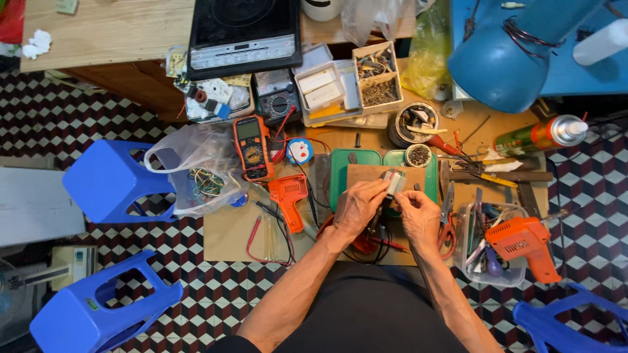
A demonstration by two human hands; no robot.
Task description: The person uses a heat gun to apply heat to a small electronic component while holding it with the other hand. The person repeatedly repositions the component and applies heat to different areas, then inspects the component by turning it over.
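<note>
While both hands meet over the middle of the low table (229,235), the left hand (358,206) and the right hand (418,216) grip between them a small grey, boxy metal part (394,182), which sits above a brown wooden block (366,175) lying on a green tray (340,171). The left fingers (378,189) pinch the part's left side and the right fingers (402,199) curl closed against its lower edge, so both hands are clenched on it; what hangs beneath the part is too dark to make out, though red and black wires (379,243) lie on the table under the wrists. Just left of the left hand rests an orange soldering gun (289,196), and beyond it an orange multimeter (252,147) beside a clear plastic bag (196,167) of coloured wires. To the right of the right hand lie red-handled scissors (447,222), then a clear plastic tub (487,271) with a second orange soldering gun (526,243) resting on it. A spray can (540,135) lies near the table's far right edge, and blue plastic stools (111,180) stand on the chequered floor (216,294).
</note>
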